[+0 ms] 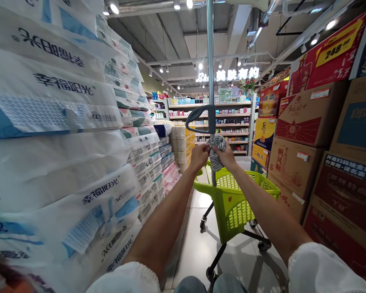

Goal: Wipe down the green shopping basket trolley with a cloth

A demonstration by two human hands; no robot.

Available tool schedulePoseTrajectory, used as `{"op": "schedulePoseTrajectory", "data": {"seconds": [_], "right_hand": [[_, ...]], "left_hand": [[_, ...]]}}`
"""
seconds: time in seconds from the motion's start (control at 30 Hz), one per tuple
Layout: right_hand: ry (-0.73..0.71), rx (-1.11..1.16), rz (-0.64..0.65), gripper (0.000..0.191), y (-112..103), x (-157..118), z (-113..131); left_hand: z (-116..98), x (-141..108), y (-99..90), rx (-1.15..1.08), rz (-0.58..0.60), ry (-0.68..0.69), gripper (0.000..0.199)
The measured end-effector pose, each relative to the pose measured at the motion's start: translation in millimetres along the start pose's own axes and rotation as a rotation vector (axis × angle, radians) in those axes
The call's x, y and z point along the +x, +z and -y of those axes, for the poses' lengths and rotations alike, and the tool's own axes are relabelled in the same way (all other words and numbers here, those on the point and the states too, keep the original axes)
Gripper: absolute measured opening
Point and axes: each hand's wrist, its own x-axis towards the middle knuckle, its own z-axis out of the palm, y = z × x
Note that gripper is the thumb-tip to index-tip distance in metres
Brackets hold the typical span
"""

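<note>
A grey-and-white striped cloth [218,147] is bunched against the upright metal pole [210,61] of a lime-green shopping cart [232,199], just below a dark grey looped handle [198,119]. My right hand [227,158] is closed on the cloth from the right side. On the pole's left, my left hand [200,154] has its fingers pinched together at the cloth's edge. The cloth partly hides the pole and the fingertips. The cart's basket, with its perforated sides, stands on black legs with casters.
Stacked white plastic-wrapped paper packs [61,162] rise close on the left. Printed cartons [301,118] are piled on the right, one with a yellow price sign [338,42]. Shelves of small goods [232,122] stand at the back. Pale tiles [190,244] cover the floor.
</note>
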Motion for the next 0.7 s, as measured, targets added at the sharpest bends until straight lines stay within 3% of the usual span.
{"op": "schedulePoseTrajectory", "data": {"seconds": [0.17,0.27,0.5,0.7], "right_hand": [[-0.014,0.050,-0.075,0.054,3,22,13],[-0.013,0.066,-0.057,0.055,4,22,7],[0.117,0.060,0.069,0.058,-7,-39,-44],[0.181,0.034,0.071,0.051,-12,-50,-44]], "left_hand": [[-3,-5,0.0,-0.073,0.029,0.027,0.031],[-1,-8,2.9,-0.062,0.002,0.015,0.030],[23,-38,21.1,0.055,0.058,-0.040,0.029],[42,-70,35.3,0.174,0.185,0.016,0.030]]}}
